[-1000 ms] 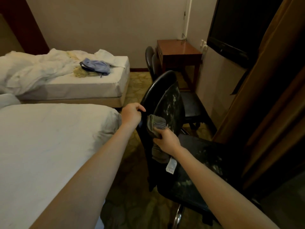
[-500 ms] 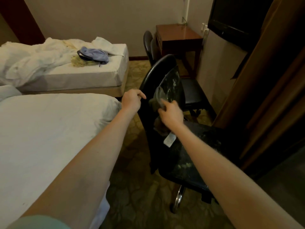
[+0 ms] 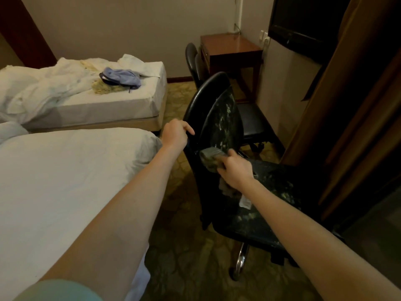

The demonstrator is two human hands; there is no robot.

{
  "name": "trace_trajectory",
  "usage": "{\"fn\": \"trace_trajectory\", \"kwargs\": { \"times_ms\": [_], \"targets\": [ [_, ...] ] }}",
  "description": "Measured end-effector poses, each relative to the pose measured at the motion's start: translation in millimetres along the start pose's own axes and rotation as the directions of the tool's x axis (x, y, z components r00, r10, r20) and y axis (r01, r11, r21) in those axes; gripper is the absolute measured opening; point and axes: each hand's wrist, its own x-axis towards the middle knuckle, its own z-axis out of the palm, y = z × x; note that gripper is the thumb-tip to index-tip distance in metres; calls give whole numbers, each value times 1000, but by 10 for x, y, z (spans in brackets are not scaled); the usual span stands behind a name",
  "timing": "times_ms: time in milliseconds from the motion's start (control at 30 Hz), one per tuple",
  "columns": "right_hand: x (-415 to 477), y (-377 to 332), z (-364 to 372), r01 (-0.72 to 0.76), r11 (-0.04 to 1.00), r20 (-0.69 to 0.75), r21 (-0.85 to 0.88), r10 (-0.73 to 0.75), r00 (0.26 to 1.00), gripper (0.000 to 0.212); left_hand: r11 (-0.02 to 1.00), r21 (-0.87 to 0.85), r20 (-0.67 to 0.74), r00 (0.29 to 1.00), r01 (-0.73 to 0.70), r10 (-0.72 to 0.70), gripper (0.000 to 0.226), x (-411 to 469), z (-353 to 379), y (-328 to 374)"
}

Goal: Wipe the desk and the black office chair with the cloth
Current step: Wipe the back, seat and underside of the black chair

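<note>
Down the backrest goes the right hand (image 3: 235,169) since half a second ago, its grip clamped on the grey cloth (image 3: 210,158). The cloth now presses the lower front of the black office chair (image 3: 225,118) backrest, just above the seat. Left of that grip, the left hand (image 3: 174,135) keeps its fingers curled over the backrest's edge, unmoved. Pale flecks cover the backrest above the cloth. Well beyond both grips stands the wooden counter (image 3: 230,45).

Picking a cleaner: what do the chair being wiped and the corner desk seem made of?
The chair looks like black faux leather, smooth with a sheen, flaking in pale patches. The desk appears to be reddish-brown wood with a glossy varnish that reflects light.
</note>
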Motion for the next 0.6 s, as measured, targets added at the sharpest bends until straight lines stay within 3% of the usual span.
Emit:
{"fn": "trace_trajectory", "kwargs": {
  "times_ms": [100,167,300,400,467,533,600],
  "targets": [
    [184,-89,-114,-237,911,-148,338,300,942,43,1000,-8,17,1000,-6,7,48,1,-10,-17],
    [277,-210,-125,-270,876,-186,399,366,912,45,1000,-8,8,1000,-21,21,49,2,-5,-19],
    [145,-577,200,-66,985,-149,161,90,985,51,999,39,-22,999,-32,33,51,-37,18,-25],
    [-23,-659,469,-24,999,-124,45,29,992,53,998,48,-56,997,-50,52,48,-30,40,-59],
    [-92,-543,610,41,997,-4,-62,-41,999,51,997,53,-59,996,-57,60,49,-20,31,-52],
    [-170,-365,734,125,974,203,-188,-85,975,43,997,59,-38,998,-54,56,49,-8,14,-26],
    [-266,-191,836,93,966,333,-240,-8,943,36,997,55,-15,999,-49,50,48,-2,4,-25]
  ]
}}
